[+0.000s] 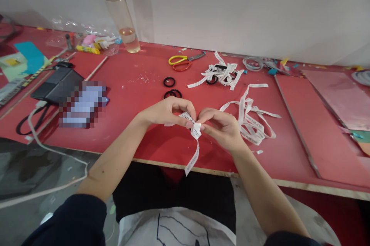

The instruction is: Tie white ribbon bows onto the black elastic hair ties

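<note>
Between my hands, just above the front edge of the red table, is a white ribbon [195, 132] printed with dark letters. My left hand [176, 112] pinches it from the left, and my right hand [220, 123] pinches it from the right, fingertips nearly meeting. One loose tail of the ribbon hangs down past the table edge. Whether a black ring sits inside the folds, I cannot make out. Beyond my left hand lie black elastic hair ties [172, 93] and a single one [169, 81]. Loose lengths of printed ribbon [251, 122] are heaped right of my right hand.
Farther back lie a pile of ribbon-tied black bands [224, 72] and yellow-and-red-handled scissors [186, 60]. A water bottle [124, 18] stands by the wall. To the left are a dark power bank [58, 84] with a white cable and a blurred-out phone [83, 105]. Flat boards [318, 122] lie at right.
</note>
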{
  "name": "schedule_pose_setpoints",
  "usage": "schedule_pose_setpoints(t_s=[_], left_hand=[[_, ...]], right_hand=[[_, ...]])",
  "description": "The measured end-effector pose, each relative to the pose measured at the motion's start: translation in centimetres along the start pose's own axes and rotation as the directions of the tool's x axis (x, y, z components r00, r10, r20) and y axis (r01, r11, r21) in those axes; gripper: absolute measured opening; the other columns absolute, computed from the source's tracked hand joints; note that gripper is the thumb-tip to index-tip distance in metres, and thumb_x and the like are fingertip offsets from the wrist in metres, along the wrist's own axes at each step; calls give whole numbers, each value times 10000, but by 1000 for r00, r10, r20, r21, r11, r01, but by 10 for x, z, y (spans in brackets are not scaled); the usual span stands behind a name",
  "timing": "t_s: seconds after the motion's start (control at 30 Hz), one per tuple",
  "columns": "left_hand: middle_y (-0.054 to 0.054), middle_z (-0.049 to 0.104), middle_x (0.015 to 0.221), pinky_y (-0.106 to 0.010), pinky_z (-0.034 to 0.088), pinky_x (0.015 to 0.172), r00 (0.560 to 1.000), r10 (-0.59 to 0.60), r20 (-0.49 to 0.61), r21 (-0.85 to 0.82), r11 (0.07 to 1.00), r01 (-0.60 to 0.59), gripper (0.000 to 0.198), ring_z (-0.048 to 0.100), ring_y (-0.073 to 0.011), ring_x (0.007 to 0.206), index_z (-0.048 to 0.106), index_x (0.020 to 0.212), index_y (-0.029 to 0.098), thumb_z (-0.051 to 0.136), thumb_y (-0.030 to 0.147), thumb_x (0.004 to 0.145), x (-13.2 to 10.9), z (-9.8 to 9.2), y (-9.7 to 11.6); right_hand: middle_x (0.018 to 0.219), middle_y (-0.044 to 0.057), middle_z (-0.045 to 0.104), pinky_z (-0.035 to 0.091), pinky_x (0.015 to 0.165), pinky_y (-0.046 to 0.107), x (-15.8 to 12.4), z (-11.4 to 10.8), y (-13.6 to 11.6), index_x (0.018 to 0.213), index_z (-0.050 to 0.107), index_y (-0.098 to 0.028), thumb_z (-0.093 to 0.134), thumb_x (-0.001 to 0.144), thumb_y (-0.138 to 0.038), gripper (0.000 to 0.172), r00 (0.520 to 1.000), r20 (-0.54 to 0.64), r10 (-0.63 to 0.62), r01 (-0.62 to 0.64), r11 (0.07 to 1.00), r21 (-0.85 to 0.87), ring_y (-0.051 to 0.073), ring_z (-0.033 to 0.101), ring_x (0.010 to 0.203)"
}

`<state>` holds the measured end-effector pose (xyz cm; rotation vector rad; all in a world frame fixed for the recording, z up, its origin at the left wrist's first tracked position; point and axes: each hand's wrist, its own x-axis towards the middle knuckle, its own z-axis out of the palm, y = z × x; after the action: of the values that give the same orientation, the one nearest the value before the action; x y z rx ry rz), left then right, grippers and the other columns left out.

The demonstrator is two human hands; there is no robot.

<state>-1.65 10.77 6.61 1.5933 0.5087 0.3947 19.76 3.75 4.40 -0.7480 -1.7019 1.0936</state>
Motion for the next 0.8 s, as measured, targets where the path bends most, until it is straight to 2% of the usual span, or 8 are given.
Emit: schedule_pose_setpoints(t_s=[0.1,0.17,0.23,0.4,0.57,0.8], left_hand=[[-20,681,785,-186,471,586,998,70,9,24,997,-70,197,589,-83,658,709,850,147,815,285,757,2,-1,0],[-20,689,799,-199,494,700,995,102,21,36,994,-103,162,620,-95,744,708,842,141,809,236,758,2,-2,1],[-19,692,805,-205,493,734,995,100,26,55,993,-102,161,623,-96,757,706,839,137,807,232,757,2,-2,2],[-26,699,823,-212,488,745,996,83,37,104,991,-86,192,621,-104,764,709,852,137,798,290,776,2,-3,1],[-22,703,833,-217,481,752,995,96,39,120,988,-100,168,625,-111,781,716,857,149,799,268,772,0,-5,1],[-13,679,802,-201,438,614,996,83,-34,70,994,-80,204,556,-74,647,708,863,155,807,309,772,-2,-3,-1]], right_hand=[[806,20,671,510,705,244,0,-1,-1,865,679,-187,680,909,-216,53,999,19,40,-40,999,-1,112,624,729],[803,14,664,500,701,236,0,-1,-2,865,673,-181,678,912,-228,67,997,33,71,-71,997,-2,106,616,726],[801,10,657,489,699,229,0,-1,-2,864,669,-177,678,915,-245,86,993,47,107,-107,994,1,100,606,725],[782,6,644,472,686,221,-1,-3,-2,862,659,-168,675,919,-292,138,975,93,201,-204,979,29,97,584,723],[779,13,647,483,666,230,-1,-2,-1,880,652,-163,677,917,-315,158,962,106,253,-263,959,101,102,591,703],[841,28,667,530,750,259,1,3,1,899,663,-177,701,896,-300,129,990,24,138,-140,988,70,120,636,771]])
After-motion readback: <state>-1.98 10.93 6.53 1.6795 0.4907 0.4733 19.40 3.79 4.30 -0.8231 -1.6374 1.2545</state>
